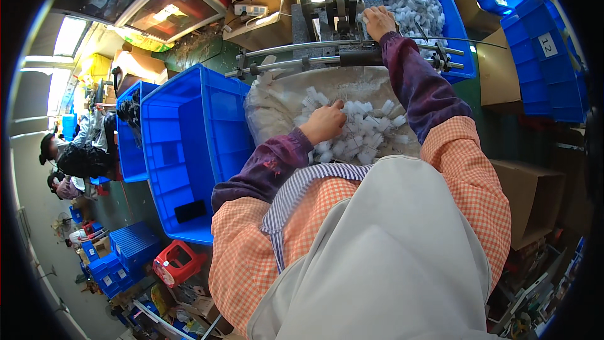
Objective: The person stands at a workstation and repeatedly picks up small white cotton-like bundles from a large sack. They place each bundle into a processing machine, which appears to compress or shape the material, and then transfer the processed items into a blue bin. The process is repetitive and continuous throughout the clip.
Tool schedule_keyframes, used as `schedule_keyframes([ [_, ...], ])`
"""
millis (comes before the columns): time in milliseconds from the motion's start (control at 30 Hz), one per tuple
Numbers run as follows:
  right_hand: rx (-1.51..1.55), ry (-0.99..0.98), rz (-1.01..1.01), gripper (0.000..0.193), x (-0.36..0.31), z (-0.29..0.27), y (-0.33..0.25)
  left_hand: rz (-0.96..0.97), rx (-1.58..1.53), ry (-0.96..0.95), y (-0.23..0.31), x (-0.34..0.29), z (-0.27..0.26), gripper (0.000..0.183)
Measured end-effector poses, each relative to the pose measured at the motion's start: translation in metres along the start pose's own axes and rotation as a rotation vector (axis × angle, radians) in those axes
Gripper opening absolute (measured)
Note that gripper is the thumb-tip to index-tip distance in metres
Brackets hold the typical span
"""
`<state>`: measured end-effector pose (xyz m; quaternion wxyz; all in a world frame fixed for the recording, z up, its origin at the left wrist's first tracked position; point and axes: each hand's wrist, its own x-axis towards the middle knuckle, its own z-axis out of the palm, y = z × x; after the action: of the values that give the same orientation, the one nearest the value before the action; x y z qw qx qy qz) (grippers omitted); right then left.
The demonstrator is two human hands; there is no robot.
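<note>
My left hand (324,123) is at a heap of small white translucent plastic pieces (362,135), its fingers curled in among them. Whatever those fingers grip is hidden. The heap rests on a pale cloth (270,101) spread in front of my body. Farther off, my right hand (379,22) is up against the dark metal bench machine (324,22), fingers bent and closed at its right side. Too little shows there to name what it holds. Two shiny metal rods (296,50) run across the machine's near side, with my right forearm reaching over their right part.
Behind my right hand stands a blue bin (459,16) of similar pieces. Left of the cloth is a large blue crate (207,104) with a dark flat object (190,211) inside. Cardboard boxes (531,195), stacked blue crates (544,56) and a red stool (178,263) surround me. People (82,157) sit far left.
</note>
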<state>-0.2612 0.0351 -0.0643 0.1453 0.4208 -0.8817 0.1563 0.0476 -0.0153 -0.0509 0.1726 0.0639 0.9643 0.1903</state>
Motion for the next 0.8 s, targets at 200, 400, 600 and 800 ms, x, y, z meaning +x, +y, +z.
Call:
schedule_keyframes([
  [200, 0.037, -0.201, 0.162, 0.024, 0.003, -0.016, -0.004, -0.191, -0.093, 0.376, -0.01, -0.001, -0.033, 0.024],
  [400, -0.139, -0.155, 0.265, 0.028, -0.018, -0.034, -0.004, -0.54, -0.087, 0.32, -0.053, 0.018, -0.026, 0.03],
  [600, -0.061, -0.077, 0.231, 0.031, -0.018, -0.022, -0.018, -0.331, -0.036, 0.394, -0.088, 0.032, 0.01, 0.026],
  [800, -0.092, 0.002, 0.163, 0.028, -0.013, -0.005, -0.059, -0.335, -0.366, 0.497, -0.074, 0.031, -0.01, 0.015],
])
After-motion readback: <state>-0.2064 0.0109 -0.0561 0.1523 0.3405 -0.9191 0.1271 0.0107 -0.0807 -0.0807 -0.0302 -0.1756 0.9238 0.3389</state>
